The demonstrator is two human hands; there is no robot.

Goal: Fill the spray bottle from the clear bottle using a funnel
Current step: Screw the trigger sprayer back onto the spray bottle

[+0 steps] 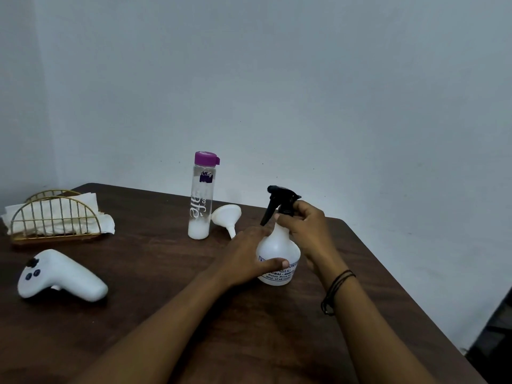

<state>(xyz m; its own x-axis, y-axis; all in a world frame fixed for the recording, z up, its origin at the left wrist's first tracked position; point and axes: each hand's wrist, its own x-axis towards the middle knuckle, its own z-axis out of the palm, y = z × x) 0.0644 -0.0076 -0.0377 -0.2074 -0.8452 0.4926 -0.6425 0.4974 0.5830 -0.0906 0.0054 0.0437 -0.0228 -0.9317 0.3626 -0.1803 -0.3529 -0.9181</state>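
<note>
A white spray bottle (278, 252) is held upright on a dark wooden table (166, 286), toward its right side. Its lower body is wrapped by the left hand (246, 261), the thumb laid across the printed label and the fingers curled round the far side. The black trigger head (281, 202) is gripped at the neck by the right hand (303, 228), whose fingers are closed round the collar; dark thread bands (336, 291) are worn on that wrist. Just behind and to the left, a white funnel (227, 217) is seen lying on its side, its spout pointed toward the spray bottle. Beside the funnel, a tall clear bottle (201, 200) is stood upright, capped in purple, with a little white liquid at its base. At the table's left edge, paper napkins are kept in a gold wire holder (55, 217), and nearer the camera a white handheld controller (59, 275) is left lying flat. A plain grey wall (304, 79) is seen behind.
</note>
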